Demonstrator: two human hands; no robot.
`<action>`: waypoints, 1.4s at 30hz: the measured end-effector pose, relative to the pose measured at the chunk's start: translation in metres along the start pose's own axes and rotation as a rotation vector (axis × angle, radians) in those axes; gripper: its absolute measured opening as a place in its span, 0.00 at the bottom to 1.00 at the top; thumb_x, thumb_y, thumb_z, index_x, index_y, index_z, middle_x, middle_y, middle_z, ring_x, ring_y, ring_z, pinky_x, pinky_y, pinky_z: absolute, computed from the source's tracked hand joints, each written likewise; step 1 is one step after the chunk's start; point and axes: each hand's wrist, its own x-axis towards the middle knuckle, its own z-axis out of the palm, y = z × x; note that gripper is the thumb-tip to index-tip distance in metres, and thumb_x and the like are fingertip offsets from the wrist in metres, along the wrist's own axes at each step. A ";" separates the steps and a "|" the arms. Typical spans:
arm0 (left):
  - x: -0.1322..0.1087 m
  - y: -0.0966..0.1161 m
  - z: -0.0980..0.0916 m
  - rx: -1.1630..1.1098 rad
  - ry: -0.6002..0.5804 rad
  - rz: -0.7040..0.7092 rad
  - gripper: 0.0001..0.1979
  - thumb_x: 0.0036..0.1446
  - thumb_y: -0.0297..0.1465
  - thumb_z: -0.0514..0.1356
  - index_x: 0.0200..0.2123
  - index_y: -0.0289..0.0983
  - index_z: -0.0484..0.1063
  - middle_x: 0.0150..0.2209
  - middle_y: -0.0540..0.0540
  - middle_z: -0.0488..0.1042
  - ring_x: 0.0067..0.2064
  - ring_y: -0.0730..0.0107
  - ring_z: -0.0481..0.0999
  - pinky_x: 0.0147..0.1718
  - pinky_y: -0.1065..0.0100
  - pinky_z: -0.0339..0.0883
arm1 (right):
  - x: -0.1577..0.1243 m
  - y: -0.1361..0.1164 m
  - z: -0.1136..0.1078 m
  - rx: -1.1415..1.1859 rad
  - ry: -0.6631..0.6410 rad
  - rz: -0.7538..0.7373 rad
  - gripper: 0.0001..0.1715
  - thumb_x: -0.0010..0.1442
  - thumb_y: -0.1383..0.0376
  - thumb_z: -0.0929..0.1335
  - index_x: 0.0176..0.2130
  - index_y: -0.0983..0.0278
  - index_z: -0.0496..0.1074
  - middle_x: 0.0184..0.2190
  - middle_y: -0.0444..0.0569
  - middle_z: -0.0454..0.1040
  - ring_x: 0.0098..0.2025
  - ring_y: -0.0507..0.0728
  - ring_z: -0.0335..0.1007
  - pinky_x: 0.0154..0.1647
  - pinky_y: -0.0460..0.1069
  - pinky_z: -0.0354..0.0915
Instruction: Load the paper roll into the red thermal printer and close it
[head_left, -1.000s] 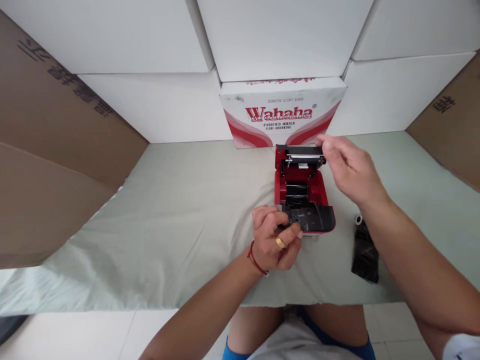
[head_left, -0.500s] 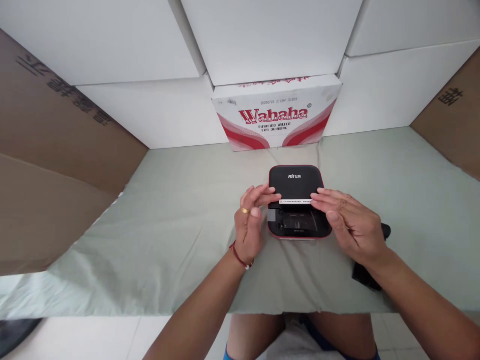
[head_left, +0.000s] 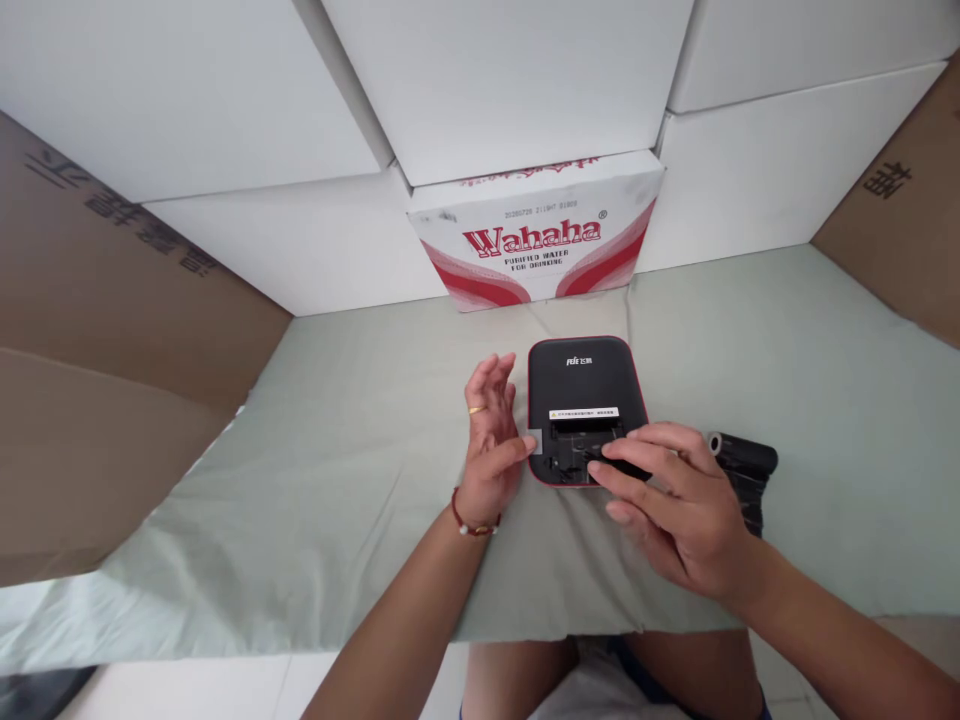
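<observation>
**Both hands at a small black device on the cloth-covered table**

Nearest the camera, the person's knees and a strip of blue-trimmed shorts (head_left: 600, 670) show below the table edge, with both bare forearms reaching forward over it.

The right hand (head_left: 667, 510) lies loose and flat over the near end of the black device (head_left: 585, 385). Its fingers are stretched out and rest on the recessed front panel, and they clasp nothing. The left hand (head_left: 491, 440) stands on its edge just beside the device's left side, fingers spread and pointing up. Its thumb reaches across to a small grey tab (head_left: 535, 437) on that side, and it grips nothing. A gold ring (head_left: 477, 409) sits on one finger and a red cord bracelet (head_left: 469, 520) circles the wrist.

The device sits flat near the middle of the table, with its lid down. It is black with rounded corners, a thin red rim, a small white logo near its far end and a narrow white label strip (head_left: 584, 413) across the middle. To its right, close by but apart, lies a black roll (head_left: 746, 465) partly wrapped in dark film, behind the right hand.

A pale green cloth (head_left: 337, 480) covers the table and hangs creased over its near edge.

Farther back, a white and red carton printed "Wahaha" (head_left: 536, 240) stands against the table's far edge, just beyond the device. Plain white boxes (head_left: 510, 80) are stacked around and above it. Brown cardboard cartons close in the left side (head_left: 112, 330) and the right side (head_left: 900, 230).
</observation>
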 end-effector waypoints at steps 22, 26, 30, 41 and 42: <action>0.000 -0.022 0.008 -0.266 -0.151 -0.207 0.46 0.58 0.46 0.72 0.76 0.63 0.57 0.82 0.51 0.58 0.83 0.49 0.58 0.77 0.41 0.62 | 0.104 0.021 -0.005 -0.346 -0.571 0.401 0.16 0.74 0.65 0.66 0.46 0.60 0.85 0.48 0.55 0.88 0.39 0.64 0.85 0.37 0.57 0.73; 0.001 -0.025 0.007 -0.282 -0.137 -0.221 0.48 0.56 0.45 0.73 0.76 0.61 0.57 0.82 0.50 0.58 0.83 0.49 0.57 0.79 0.42 0.59 | 0.129 0.028 0.026 -0.449 -0.804 0.473 0.13 0.68 0.68 0.69 0.43 0.61 0.86 0.41 0.59 0.88 0.40 0.65 0.84 0.37 0.55 0.71; 0.003 -0.026 0.007 -0.317 -0.108 -0.247 0.51 0.51 0.43 0.75 0.76 0.58 0.59 0.82 0.48 0.58 0.85 0.48 0.52 0.81 0.43 0.52 | 0.133 0.033 0.039 -0.423 -0.804 0.502 0.10 0.68 0.65 0.71 0.42 0.61 0.86 0.38 0.62 0.87 0.43 0.69 0.85 0.42 0.57 0.73; 0.002 -0.031 0.003 -0.251 -0.123 -0.207 0.45 0.56 0.46 0.72 0.75 0.59 0.62 0.82 0.50 0.59 0.83 0.47 0.57 0.79 0.42 0.59 | 0.098 0.000 -0.027 -0.191 -0.539 0.539 0.08 0.70 0.60 0.71 0.48 0.58 0.77 0.35 0.47 0.84 0.29 0.59 0.79 0.28 0.52 0.66; 0.002 -0.030 0.004 -0.249 -0.124 -0.204 0.43 0.57 0.46 0.72 0.74 0.58 0.63 0.82 0.50 0.59 0.83 0.47 0.57 0.78 0.42 0.59 | 0.086 0.002 -0.044 -0.090 -0.455 0.552 0.08 0.71 0.57 0.71 0.48 0.56 0.77 0.31 0.43 0.83 0.26 0.57 0.76 0.26 0.51 0.65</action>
